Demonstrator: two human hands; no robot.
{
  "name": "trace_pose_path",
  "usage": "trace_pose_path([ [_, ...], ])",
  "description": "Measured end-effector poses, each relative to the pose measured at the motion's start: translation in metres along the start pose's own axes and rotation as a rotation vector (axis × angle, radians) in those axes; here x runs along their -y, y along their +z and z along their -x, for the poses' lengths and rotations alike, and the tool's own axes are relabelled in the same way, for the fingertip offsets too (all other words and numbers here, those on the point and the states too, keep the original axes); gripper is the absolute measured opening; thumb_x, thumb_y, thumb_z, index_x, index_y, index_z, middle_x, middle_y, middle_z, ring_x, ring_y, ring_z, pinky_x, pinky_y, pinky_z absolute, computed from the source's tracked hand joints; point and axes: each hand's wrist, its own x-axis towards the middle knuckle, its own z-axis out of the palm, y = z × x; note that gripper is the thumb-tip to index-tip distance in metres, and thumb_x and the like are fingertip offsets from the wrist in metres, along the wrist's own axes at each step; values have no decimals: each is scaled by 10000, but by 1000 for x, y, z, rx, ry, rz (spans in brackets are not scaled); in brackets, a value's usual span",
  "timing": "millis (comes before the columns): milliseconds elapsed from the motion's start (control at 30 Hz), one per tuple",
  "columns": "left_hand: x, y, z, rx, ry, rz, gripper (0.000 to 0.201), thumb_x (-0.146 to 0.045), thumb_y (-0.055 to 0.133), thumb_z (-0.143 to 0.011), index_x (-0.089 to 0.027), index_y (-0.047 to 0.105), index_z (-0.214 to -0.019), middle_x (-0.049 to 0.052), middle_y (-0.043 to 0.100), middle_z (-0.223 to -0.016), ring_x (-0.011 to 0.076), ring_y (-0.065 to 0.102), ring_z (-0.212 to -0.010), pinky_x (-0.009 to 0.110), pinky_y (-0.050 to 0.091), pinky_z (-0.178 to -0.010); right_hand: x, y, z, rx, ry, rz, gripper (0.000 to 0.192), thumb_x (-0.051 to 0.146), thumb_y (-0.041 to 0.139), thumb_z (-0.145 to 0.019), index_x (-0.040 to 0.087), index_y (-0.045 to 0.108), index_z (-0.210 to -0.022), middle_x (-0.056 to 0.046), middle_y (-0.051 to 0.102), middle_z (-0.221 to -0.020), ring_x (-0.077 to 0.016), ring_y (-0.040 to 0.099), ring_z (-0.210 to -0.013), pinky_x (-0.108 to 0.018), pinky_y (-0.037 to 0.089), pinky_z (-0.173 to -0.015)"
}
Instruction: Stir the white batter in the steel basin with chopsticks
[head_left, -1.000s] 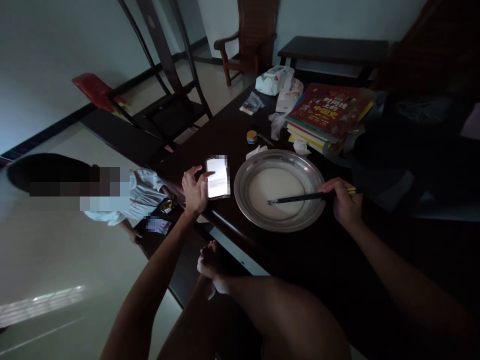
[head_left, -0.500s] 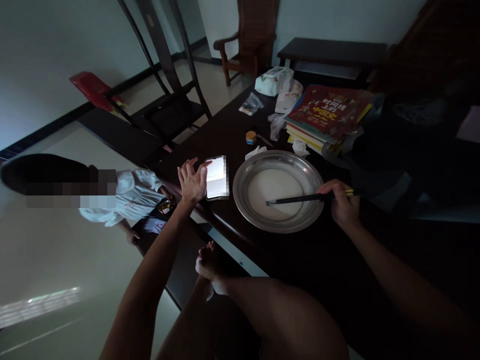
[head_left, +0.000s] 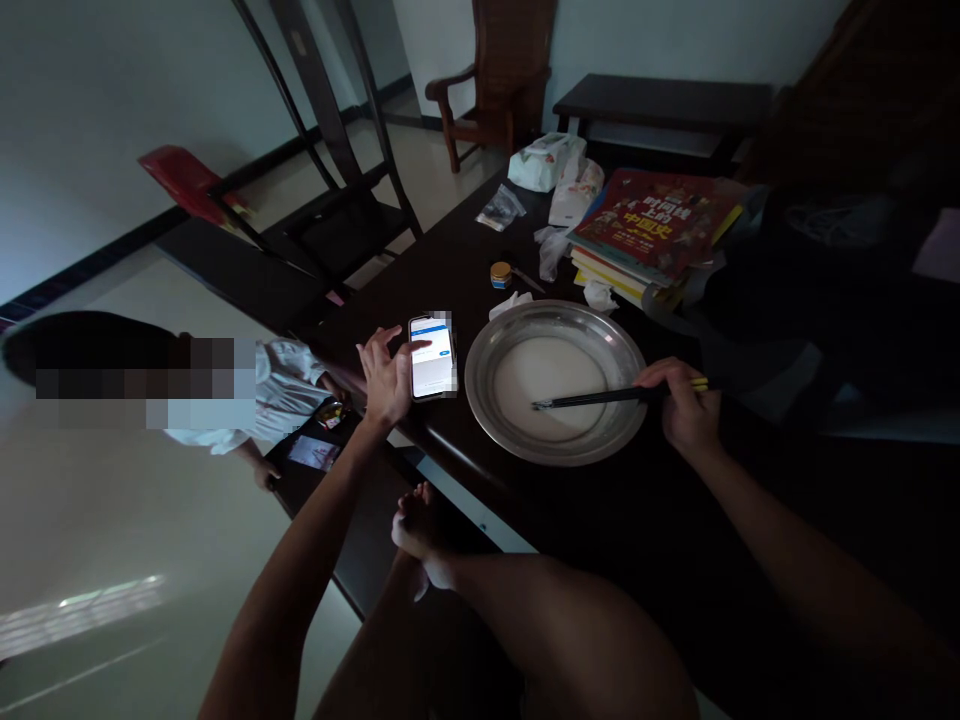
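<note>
My right hand (head_left: 688, 410) is closed round a pair of dark chopsticks (head_left: 592, 397) with yellowish ends. Their tips rest in a milky white mixture (head_left: 547, 370), inside a wide metal basin (head_left: 480, 405) on the dark table. My left hand (head_left: 386, 380) is open, fingers spread, over the left side of a lit phone (head_left: 430, 375) lying near the table edge. One finger reaches across the screen, which shows a white page with a blue bar; whether it touches the glass I cannot tell.
Behind the basin are a small orange-lidded jar (head_left: 501, 275), crumpled tissue (head_left: 600, 296), a stack of books (head_left: 652, 225) and plastic bags (head_left: 547, 162). Another person in a light shirt (head_left: 289, 375) is at the left by a dark bench (head_left: 307, 500). A wooden chair (head_left: 495, 85) stands further back.
The phone screen has changed from a plain white page to one with a blue bar and button. My left finger has moved slightly down the screen. The chopsticks stay in nearly the same place.
</note>
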Motion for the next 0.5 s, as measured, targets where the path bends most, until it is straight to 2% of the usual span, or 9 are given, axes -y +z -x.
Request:
trace_pose_path([
  [100,-2,-2,5,82,81,13,759,-718,184,-988,-235,760,-1095,110,516,-1450,388,326,-1489,628,6,-1285,-1,1,0,0,-10,-14,406,513,602,-934,253,720,-645,-16,694,-662,-192,634,-689,-361,487,-710],
  [200,-4,-2,5,145,66,-18,716,-708,212,-987,-253,738,-1159,105,520,-1467,387,301,-1504,642,-18,-1279,0,1,0,-5,-7,-7,410,518,602,-930,250,711,-640,-19,682,-652,-196,628,-689,-366,491,-706],
  [267,-8,-3,5,153,42,-25,714,-708,212,-987,-250,723,-1183,114,520,-1475,391,280,-1515,654,-29,-1273,1,1,-1,-6,4,11,417,527,597,-928,250,700,-635,-22,669,-648,-201,626,-692,-373,496,-706],
  [333,-16,-3,8,104,46,4,755,-721,184,-988,-219,711,-1188,137,499,-1488,394,272,-1522,663,8,-1271,2,0,-1,-18,9,29,429,537,589,-929,254,683,-621,-23,652,-643,-205,618,-686,-382,497,-702],
  [367,-22,-3,11,58,50,41,772,-733,172,-985,-210,699,-1197,146,506,-1472,384,308,-1507,654,59,-1275,3,0,-1,-27,5,33,438,541,584,-930,256,674,-610,-23,642,-637,-205,612,-679,-386,496,-700],
  [433,-39,0,22,-28,10,168,754,-737,173,-987,-215,645,-1256,148,544,-1421,332,419,-1445,589,269,-1250,4,0,-1,-27,-11,33,445,541,578,-933,261,668,-599,-23,634,-633,-206,604,-677,-390,492,-701],
  [500,-59,5,37,-67,-90,394,668,-724,263,-991,-219,585,-1288,151,592,-1352,300,549,-1328,529,488,-1107,5,0,-1,5,-27,46,436,536,572,-940,266,690,-618,-28,654,-652,-212,616,-716,-398,493,-732],
])
